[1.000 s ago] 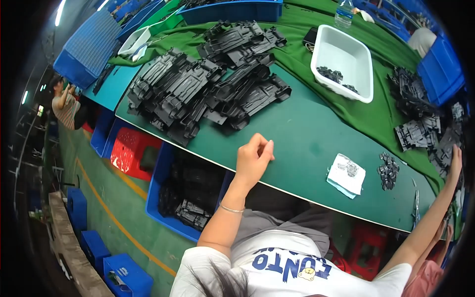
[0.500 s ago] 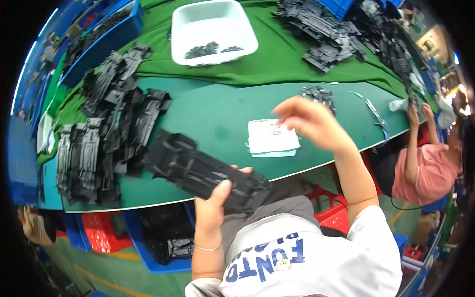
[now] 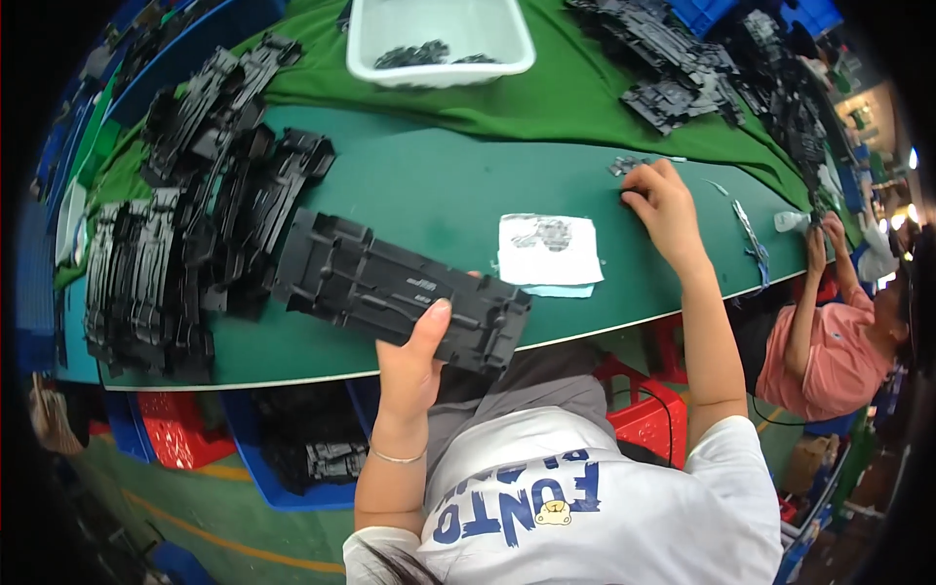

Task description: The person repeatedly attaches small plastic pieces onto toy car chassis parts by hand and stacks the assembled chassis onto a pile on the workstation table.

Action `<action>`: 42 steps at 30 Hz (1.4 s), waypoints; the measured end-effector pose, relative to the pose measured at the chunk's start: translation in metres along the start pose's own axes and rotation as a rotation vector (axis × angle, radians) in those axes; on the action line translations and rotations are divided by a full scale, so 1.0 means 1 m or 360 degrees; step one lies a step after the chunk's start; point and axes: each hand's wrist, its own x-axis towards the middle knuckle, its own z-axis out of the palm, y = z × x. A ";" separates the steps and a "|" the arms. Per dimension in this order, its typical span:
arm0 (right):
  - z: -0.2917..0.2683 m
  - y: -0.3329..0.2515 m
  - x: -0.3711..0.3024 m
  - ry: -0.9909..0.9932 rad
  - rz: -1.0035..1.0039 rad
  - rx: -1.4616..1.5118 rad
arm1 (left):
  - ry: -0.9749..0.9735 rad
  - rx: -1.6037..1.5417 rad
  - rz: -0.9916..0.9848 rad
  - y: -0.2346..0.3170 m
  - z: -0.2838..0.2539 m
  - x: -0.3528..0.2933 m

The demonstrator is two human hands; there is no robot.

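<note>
My left hand [image 3: 414, 351] grips a long black moulded plastic part [image 3: 375, 273] by its near side, thumb on top, the other fingers mostly hidden beneath. The part is tilted over the table's front edge, its ribbed face showing. Out to the right, my right hand [image 3: 668, 210] is low over the table with thumb and forefinger pinched on a small dark piece [image 3: 630, 195]. Just beyond these fingertips lies a little heap of small dark parts [image 3: 627, 166]. Between the two hands sits a white printed sheet [image 3: 551, 258] on a light-blue pad.
Stacks of similar black parts [image 3: 146, 273] crowd the left; more [image 3: 673, 58] lie far right on green cloth [image 3: 546, 112]. A white tub [image 3: 444, 76] stands at the back. Scissors [image 3: 749, 244] lie right, near a co-worker in pink [image 3: 829, 361]. Below are a blue crate and red stools.
My right hand has moved right from above the printed sheet to the small heap, its fingers closing into a pinch. My left hand has turned the black part so its face shows more fully.
</note>
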 end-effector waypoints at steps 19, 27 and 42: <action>-0.018 0.004 0.005 0.0162 0.0481 0.0176 | 0.0130 0.0079 0.0071 -0.005 -0.001 -0.003; -0.011 -0.044 -0.010 -0.0213 0.0190 0.0697 | 0.0134 0.0150 0.0099 -0.005 -0.001 0.000; 0.012 -0.073 -0.009 -0.0694 0.0121 0.0784 | 0.0108 0.0205 0.0087 -0.005 -0.003 -0.002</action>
